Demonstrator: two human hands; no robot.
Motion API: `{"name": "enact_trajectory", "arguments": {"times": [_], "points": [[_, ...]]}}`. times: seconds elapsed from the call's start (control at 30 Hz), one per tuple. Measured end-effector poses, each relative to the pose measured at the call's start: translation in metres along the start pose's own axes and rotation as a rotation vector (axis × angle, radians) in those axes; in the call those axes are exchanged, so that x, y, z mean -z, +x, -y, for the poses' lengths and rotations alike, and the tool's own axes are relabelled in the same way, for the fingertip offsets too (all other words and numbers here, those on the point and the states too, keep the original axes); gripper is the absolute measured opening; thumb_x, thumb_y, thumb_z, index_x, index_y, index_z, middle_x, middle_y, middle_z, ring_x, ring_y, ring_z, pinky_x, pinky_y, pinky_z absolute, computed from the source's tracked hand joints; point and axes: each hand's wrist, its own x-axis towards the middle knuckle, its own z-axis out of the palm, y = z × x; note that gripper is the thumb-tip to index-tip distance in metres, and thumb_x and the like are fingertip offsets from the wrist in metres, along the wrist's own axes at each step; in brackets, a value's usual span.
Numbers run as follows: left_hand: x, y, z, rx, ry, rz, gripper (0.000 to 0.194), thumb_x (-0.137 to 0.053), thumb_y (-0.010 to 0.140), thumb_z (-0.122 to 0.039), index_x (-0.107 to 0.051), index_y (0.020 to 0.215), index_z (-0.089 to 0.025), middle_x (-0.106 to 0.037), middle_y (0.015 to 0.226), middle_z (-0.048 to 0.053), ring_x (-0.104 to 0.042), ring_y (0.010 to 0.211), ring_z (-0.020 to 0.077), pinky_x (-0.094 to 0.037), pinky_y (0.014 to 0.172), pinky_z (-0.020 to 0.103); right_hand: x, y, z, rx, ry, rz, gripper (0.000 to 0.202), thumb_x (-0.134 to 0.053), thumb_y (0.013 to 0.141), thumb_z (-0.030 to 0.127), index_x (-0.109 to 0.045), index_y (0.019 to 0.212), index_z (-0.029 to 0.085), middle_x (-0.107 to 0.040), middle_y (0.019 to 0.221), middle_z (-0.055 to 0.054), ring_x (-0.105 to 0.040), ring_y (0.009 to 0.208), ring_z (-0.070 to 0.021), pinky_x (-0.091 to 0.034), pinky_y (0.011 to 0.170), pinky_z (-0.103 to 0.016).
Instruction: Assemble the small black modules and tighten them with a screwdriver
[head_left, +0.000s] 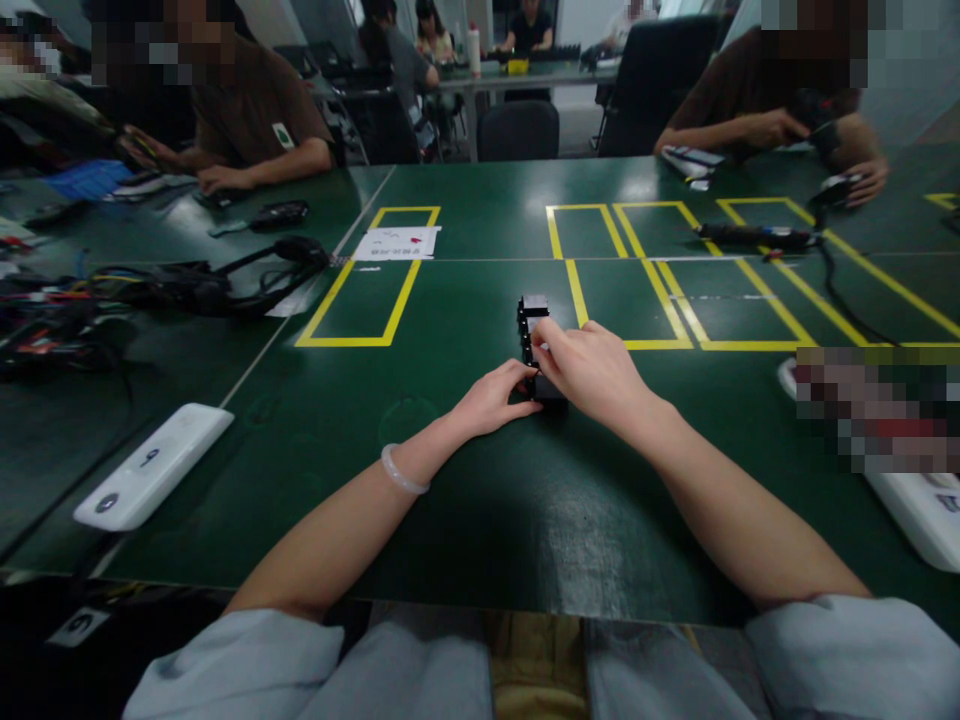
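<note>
A narrow row of black, boxy parts with shiny tops stands on the green table, its length running away from me. I cannot make out what kind of device it is. My left hand steadies its near left side between thumb and fingers. From the right, my right hand reaches over the row with thumb and fingertips pinched together at its top. Whatever those fingertips hold is hidden behind the hand. Both hands cover much of the row's middle.
Yellow tape outlines mark the green table. A white numbered power bank-like box lies left, another right. Black cabled equipment sits at left; a black bar with a cable lies right. Co-workers sit opposite.
</note>
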Motion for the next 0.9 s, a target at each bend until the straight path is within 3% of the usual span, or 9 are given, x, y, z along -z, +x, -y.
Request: {"name": "enact_trajectory", "arguments": {"times": [0.17, 0.37, 0.63, 0.77, 0.9], "points": [[-0.0006, -0.0001, 0.0, -0.028, -0.005, -0.027, 0.037, -0.067, 0.083, -0.039, -0.056, 0.112, -0.019, -0.056, 0.098, 0.004, -0.058, 0.088, 0.02, -0.048, 0.079, 0.032, 0.0024, -0.0016, 0.0009, 0.006, 0.093, -0.014, 0.023, -0.034, 0.093, 0.024, -0.05, 0.108, 0.017, -0.07, 0.086, -0.005, -0.059, 0.07, -0.0169, -0.027, 0.067, -0.029], [-0.0014, -0.0001, 0.001, -0.011, -0.004, -0.004, 0.041, -0.066, 0.083, -0.039, -0.054, 0.116, -0.018, -0.057, 0.104, 0.006, -0.059, 0.093, 0.0216, -0.048, 0.083, 0.034, 0.0044, -0.0009, 0.0001, 0.0, -0.011, 0.025, 0.029, -0.031, 0.097, 0.037, -0.054, 0.099, 0.018, -0.069, 0.077, -0.007, -0.058, 0.064, -0.0181, -0.027, 0.067, -0.03], [0.0002, -0.0004, -0.0014, -0.003, -0.001, -0.012, 0.037, -0.066, 0.083, -0.04, -0.056, 0.112, -0.019, -0.057, 0.1, 0.005, -0.059, 0.09, 0.021, -0.048, 0.082, 0.033, 0.0022, -0.0018, -0.0002, 0.009, 0.078, -0.019, 0.023, -0.034, 0.094, 0.025, -0.05, 0.108, 0.017, -0.07, 0.086, -0.005, -0.06, 0.07, -0.0169, -0.027, 0.066, -0.03], [0.0003, -0.0003, -0.0013, -0.008, -0.018, -0.006, 0.04, -0.066, 0.084, -0.039, -0.054, 0.116, -0.018, -0.058, 0.104, 0.006, -0.059, 0.092, 0.0222, -0.049, 0.083, 0.035, 0.0021, -0.0018, -0.0008, 0.016, 0.009, 0.0, 0.028, -0.033, 0.097, 0.037, -0.052, 0.102, 0.018, -0.069, 0.077, -0.005, -0.059, 0.066, -0.018, -0.027, 0.066, -0.03], [0.0015, -0.0001, -0.0029, 0.001, -0.012, 0.006, 0.038, -0.066, 0.084, -0.038, -0.055, 0.115, -0.019, -0.057, 0.105, 0.006, -0.06, 0.091, 0.0209, -0.049, 0.083, 0.034, 0.0023, -0.0011, -0.0008, 0.001, -0.02, 0.016, 0.026, -0.031, 0.097, 0.031, -0.053, 0.101, 0.018, -0.069, 0.076, -0.005, -0.058, 0.063, -0.0173, -0.026, 0.066, -0.03]]}}
